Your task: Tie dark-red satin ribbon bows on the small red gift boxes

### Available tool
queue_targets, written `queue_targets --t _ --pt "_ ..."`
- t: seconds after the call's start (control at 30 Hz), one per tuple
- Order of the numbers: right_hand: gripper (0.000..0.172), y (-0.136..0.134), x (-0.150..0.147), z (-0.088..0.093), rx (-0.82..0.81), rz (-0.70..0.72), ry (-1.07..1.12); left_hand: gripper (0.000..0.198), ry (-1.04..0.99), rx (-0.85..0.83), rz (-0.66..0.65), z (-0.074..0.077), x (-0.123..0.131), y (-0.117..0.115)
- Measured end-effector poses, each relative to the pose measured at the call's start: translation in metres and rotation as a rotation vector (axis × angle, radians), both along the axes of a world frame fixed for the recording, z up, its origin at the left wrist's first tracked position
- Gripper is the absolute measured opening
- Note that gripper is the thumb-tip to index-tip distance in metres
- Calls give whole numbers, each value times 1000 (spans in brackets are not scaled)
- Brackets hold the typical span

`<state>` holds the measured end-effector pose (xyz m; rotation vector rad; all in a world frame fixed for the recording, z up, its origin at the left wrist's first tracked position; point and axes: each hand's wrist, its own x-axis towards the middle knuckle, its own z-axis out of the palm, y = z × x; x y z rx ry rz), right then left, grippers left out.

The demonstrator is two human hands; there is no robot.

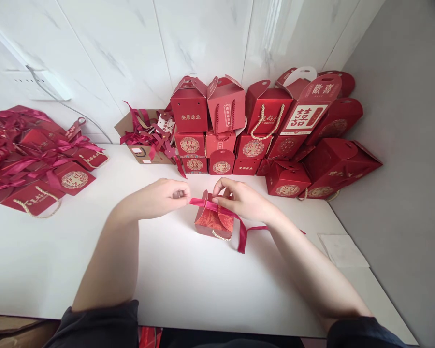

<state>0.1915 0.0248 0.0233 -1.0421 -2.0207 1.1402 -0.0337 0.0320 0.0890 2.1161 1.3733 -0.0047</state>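
A small red gift box (213, 221) with a cord handle at its front stands on the white table between my hands. A magenta ribbon (242, 234) passes across the box top, and its long tail lies on the table to the right. At the box's left, my left hand (165, 197) is closed with the ribbon's end pinched in its fingers. My right hand (237, 197) is at the top right of the box, thumb and fingers closed on the ribbon by the box's upper flaps. Its fingertips partly cover the ribbon there.
Stacked red boxes (253, 147) stand along the tiled wall. Behind my left hand is a cardboard box (152, 153) full of ribbons and tags. A pile of ribboned boxes (39, 159) lies at the left. A white paper (342, 250) rests near the right edge.
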Motion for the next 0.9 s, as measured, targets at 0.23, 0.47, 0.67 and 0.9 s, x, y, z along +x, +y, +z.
queue_targets --t 0.23,0.47,0.67,0.9 --pt "14 3 47 28 90 -47 -261 21 316 97 362 8 -67 13" --pt "25 5 60 27 -56 108 -486 47 467 205 447 -10 -61 31" --pt "47 11 50 13 -175 116 -592 46 -35 15 -57 -19 7 18" --pt "51 11 42 11 -199 106 -566 36 -51 15 -76 -35 19 15"
